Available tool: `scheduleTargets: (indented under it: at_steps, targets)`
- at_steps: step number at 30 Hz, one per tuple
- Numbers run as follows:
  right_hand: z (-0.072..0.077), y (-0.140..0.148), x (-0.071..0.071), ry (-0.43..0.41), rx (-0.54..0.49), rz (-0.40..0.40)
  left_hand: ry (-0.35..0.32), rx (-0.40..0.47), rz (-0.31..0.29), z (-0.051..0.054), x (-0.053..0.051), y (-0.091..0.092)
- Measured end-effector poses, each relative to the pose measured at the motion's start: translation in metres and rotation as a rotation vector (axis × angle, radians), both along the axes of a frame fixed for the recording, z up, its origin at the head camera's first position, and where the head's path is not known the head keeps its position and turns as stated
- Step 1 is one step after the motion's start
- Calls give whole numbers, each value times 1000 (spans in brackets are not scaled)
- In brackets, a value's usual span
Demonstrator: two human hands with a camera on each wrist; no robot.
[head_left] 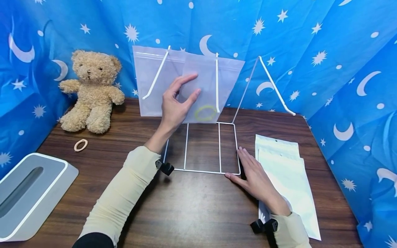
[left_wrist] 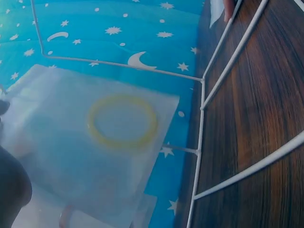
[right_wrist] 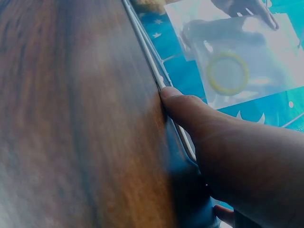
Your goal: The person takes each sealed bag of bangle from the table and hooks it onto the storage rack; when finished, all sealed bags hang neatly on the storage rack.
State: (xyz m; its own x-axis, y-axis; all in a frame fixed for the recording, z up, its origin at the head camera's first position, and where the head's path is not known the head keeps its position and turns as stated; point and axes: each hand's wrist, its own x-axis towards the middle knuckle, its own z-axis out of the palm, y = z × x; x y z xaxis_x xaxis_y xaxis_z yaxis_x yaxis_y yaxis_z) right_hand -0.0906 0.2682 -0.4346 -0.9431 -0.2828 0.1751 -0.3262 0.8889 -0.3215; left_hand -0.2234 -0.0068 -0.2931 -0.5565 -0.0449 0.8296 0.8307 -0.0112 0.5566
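A white wire rack stands on the table, its long hooks slanting up. Two frosted clear bags hang from it: the left bag, and the right bag, overlapping it, with a yellow ring inside. The ring also shows through the bag in the left wrist view. My left hand is in front of the bags between two hooks, thumb and index finger extended over the right bag; whether they touch it is unclear. My right hand rests at the base's front right corner, thumb against the wire.
White pouches lie stacked at the right, partly beneath my right forearm. A teddy bear sits at the back left, with a small wooden ring before it. The grey-and-white box stands front left. A blue star-patterned curtain surrounds the table.
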Motion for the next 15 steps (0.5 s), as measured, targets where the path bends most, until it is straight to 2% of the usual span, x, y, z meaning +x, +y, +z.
scheduleTargets:
  at_steps: [6,10,13,15]
  targets:
    - [1,0,0,0,-4,-5,38,-116,31,7,14,-12]
    - [0,0,0,-2,-2,-2,96,-172,94,12,29,-27]
    - [1,0,0,-3,-1,0,77,-194,130,15,45,-40]
    - [1,0,-1,-1,-2,1,32,-188,120,15,56,-48]
